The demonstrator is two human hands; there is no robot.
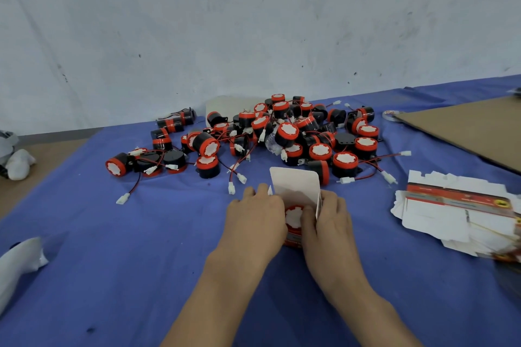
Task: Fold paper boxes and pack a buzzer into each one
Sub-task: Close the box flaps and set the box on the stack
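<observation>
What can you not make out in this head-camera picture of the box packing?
- Head view: the body of the box, hidden by the left hand and right hand; only its flap and a buzzer show.
- Head view: print on the flat box stack, blurred; the right edge cuts the stack.
- Head view: the white object, cut off by the left edge; unidentifiable.

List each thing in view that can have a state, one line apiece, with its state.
Red-and-white paper box: folded up, top flap open and standing.
Round black-and-red buzzer: in the box's mouth, white face up.
Left hand: grips the box's left side.
Right hand: grips the box's right side.
Pile of loose black-and-red buzzers: unpacked, on the blue cloth.
Stack of paper box blanks: unfolded, lying flat.
</observation>
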